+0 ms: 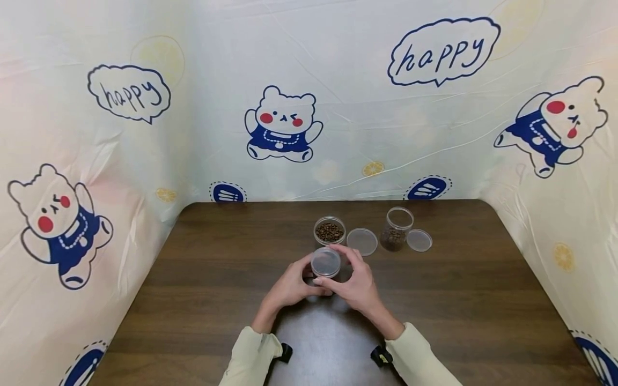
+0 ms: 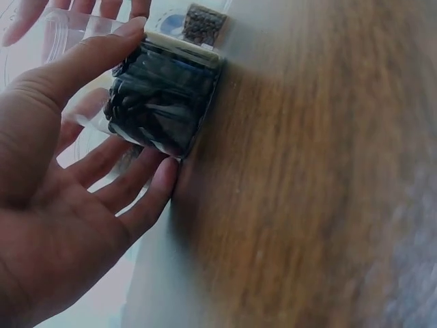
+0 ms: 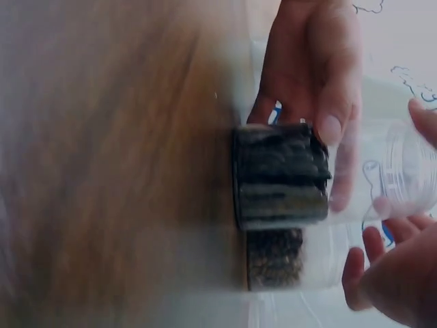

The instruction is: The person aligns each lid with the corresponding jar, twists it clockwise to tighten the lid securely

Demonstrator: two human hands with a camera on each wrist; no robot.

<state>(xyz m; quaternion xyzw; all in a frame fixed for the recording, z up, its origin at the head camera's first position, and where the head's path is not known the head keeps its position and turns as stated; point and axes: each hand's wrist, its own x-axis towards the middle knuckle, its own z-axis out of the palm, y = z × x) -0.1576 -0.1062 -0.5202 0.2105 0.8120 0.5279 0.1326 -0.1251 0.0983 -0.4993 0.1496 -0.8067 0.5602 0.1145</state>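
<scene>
Left grip (image 1: 291, 285) holds the jar (image 2: 160, 99) low, right grip (image 1: 360, 285) its lid (image 1: 325, 261).

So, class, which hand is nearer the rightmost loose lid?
The right hand: it is left of the rightmost loose lid, nearer the person; the left hand is farther left, across the held jar.

The jar (image 3: 300, 178) is a clear cylinder with a ridged neck, dark elongated pieces filling roughly its lower half. It stands upright on the surface (image 1: 217, 268), below and slightly right of the head frame's centre. A round translucent lid (image 1: 325, 261) covers its mouth; how tightly, I cannot tell.
</scene>
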